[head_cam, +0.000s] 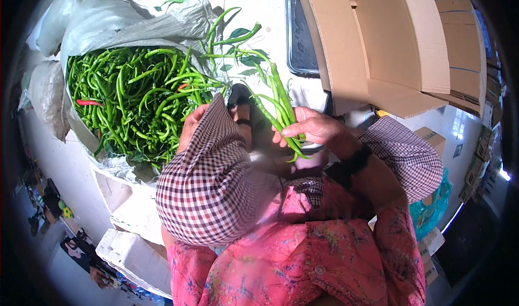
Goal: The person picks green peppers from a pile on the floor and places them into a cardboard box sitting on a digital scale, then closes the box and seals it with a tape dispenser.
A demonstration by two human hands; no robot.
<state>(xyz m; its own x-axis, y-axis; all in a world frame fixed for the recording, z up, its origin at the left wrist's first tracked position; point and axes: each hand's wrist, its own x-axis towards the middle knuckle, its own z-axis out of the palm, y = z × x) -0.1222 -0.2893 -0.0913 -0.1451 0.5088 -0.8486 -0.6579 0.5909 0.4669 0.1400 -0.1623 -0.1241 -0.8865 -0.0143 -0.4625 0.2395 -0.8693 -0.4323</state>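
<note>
Several long green chili peppers [279,99] hang in a loose bunch from my right hand [306,127], their lower ends between thumb and fingers. At the edge of a large heap of green chilies [129,99] is my left hand [193,123]. My checked-cloth knee hides most of its fingers, so whether it grips a chili cannot be seen. The heap fills a wide-open white plastic sack [105,22] lying to my left. A red chili [89,102] shows among the green ones.
Loose chilies [239,40] and leaves lie on the pale floor ahead. An open cardboard box [389,34] stands at the right, beside a dark tray [302,34]. White foam boxes [134,257] sit at the lower left, and a teal plastic bag [432,208] at the right.
</note>
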